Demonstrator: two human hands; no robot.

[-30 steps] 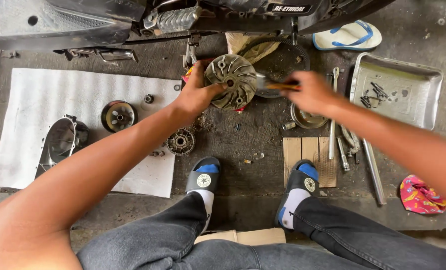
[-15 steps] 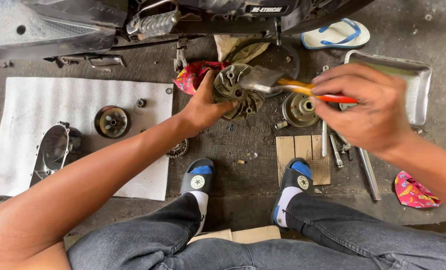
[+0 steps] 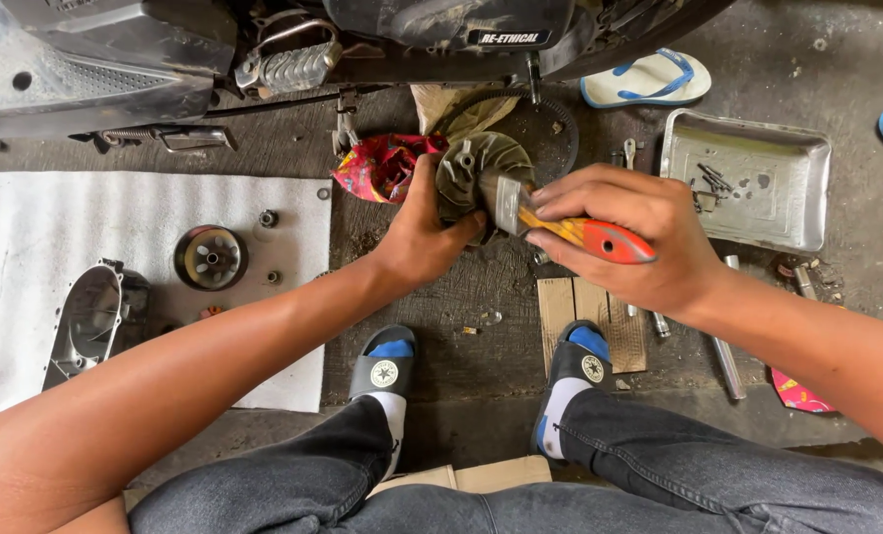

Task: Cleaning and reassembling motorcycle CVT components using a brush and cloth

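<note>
My left hand [image 3: 420, 232] grips a grimy finned metal pulley [image 3: 481, 176] and holds it tilted above the floor. My right hand [image 3: 627, 237] is closed around the orange and red handle of a paintbrush [image 3: 572, 230]. The brush's metal ferrule and bristles rest against the pulley's face. A black drive belt [image 3: 550, 124] lies on the ground behind the pulley, partly hidden by it.
A scooter underside [image 3: 264, 49] spans the top. A white sheet [image 3: 46, 247] on the left holds a clutch bell [image 3: 210, 256] and engine cover [image 3: 90, 316]. A metal tray [image 3: 748, 178] with bolts sits right, tools [image 3: 728, 361] below it. A coloured rag [image 3: 382, 163] lies nearby.
Both hands have drawn the pulley and brush nearer to me. The brush now lies flatter across the pulley's face, with my right hand lower over the handle.
</note>
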